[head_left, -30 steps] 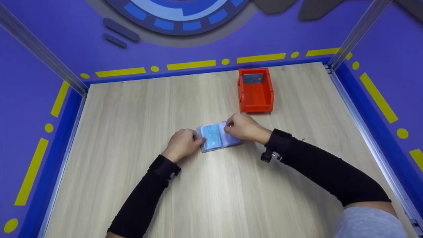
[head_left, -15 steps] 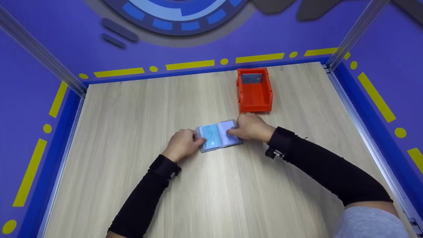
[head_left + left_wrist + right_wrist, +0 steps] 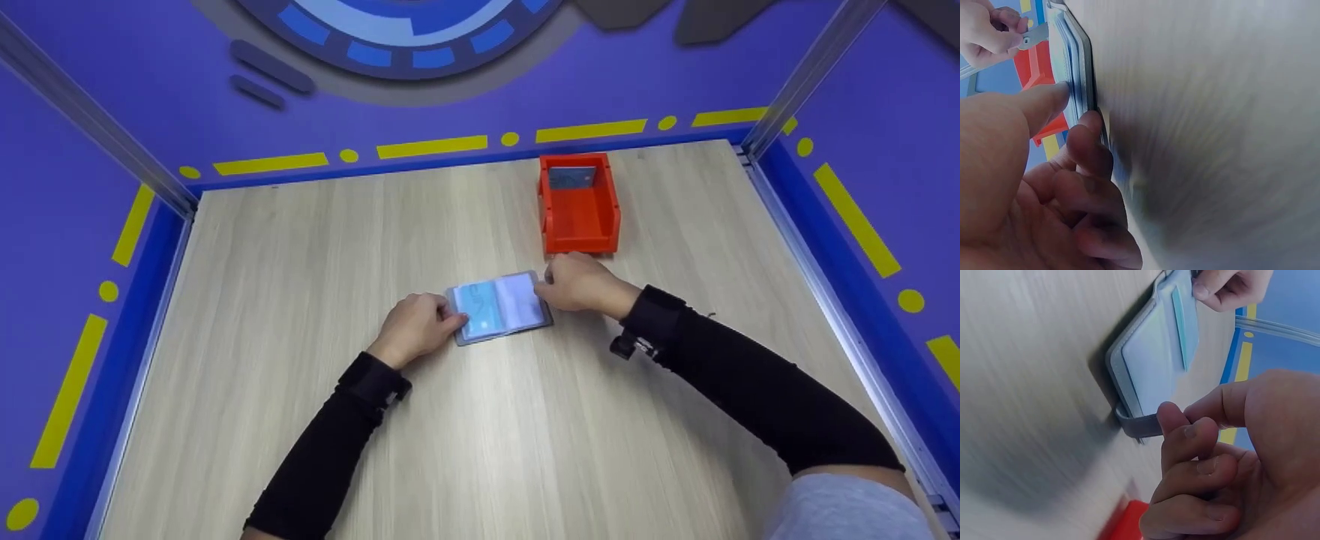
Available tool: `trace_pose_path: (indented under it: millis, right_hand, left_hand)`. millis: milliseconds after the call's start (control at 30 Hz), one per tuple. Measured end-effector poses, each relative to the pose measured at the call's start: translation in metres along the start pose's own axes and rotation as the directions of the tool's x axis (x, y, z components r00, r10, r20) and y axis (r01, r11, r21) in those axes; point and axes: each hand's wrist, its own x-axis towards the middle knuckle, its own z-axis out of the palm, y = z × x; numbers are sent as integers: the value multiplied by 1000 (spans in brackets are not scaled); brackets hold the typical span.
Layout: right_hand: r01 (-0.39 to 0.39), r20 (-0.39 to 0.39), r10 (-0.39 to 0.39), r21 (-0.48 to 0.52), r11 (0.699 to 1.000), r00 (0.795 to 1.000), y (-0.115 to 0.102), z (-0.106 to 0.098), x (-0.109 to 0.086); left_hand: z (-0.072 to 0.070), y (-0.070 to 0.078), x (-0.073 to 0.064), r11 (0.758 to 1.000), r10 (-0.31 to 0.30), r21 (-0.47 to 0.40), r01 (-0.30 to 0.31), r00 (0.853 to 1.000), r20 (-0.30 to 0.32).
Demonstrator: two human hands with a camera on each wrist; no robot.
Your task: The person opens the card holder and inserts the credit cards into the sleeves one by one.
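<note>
A grey card holder (image 3: 521,300) lies spread open on the table, clear sleeves facing up, with a light-blue card (image 3: 480,306) in the left side. My left hand (image 3: 412,326) grips its left edge, thumb on top of the sleeves and index finger at the cover's edge, as the left wrist view shows. At the other end, my right hand (image 3: 581,285) pinches the holder's dark closing strap (image 3: 1141,426) between thumb and index finger. A round metal snap shows on that strap (image 3: 1033,37) in the left wrist view.
Just beyond my right hand stands a red plastic bin (image 3: 581,217), a grey-blue card (image 3: 571,178) leaning against its back wall. Blue panels (image 3: 300,127) with yellow marks enclose the wooden table (image 3: 337,247) at the back and sides.
My right hand has moved off the right-hand sleeves to the holder's right edge and now pinches the strap. The left hand has kept its hold.
</note>
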Motion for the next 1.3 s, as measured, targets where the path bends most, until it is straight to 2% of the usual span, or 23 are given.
trace_pose_path:
  millis: [167, 400, 533, 667, 1000, 1300]
  right_hand:
    - [13, -25, -13, 28, 1000, 1000, 6, -10, -9]
    - [25, -38, -23, 62, 998, 999, 8, -34, -26]
    - [46, -43, -43, 55, 997, 998, 5, -47, -34]
    - [87, -54, -86, 32, 996, 995, -1, -53, -40]
    - [149, -48, -147, 45, 988, 988, -22, -53, -42]
    - [248, -26, -247, 94, 964, 969, -38, -41, -32]
  left_hand:
    - [1, -2, 0, 1000, 18, -23, -19, 1000, -18]
    - [0, -3, 1, 999, 34, -23, -35, 998, -51]
    - [0, -3, 1, 998, 53, -25, -55, 997, -63]
    - [1, -2, 2, 997, 66, -33, -68, 997, -48]
    - [0, 0, 3, 995, 92, -40, -93, 995, -27]
    - [0, 0, 4, 995, 85, -46, -86, 996, -20]
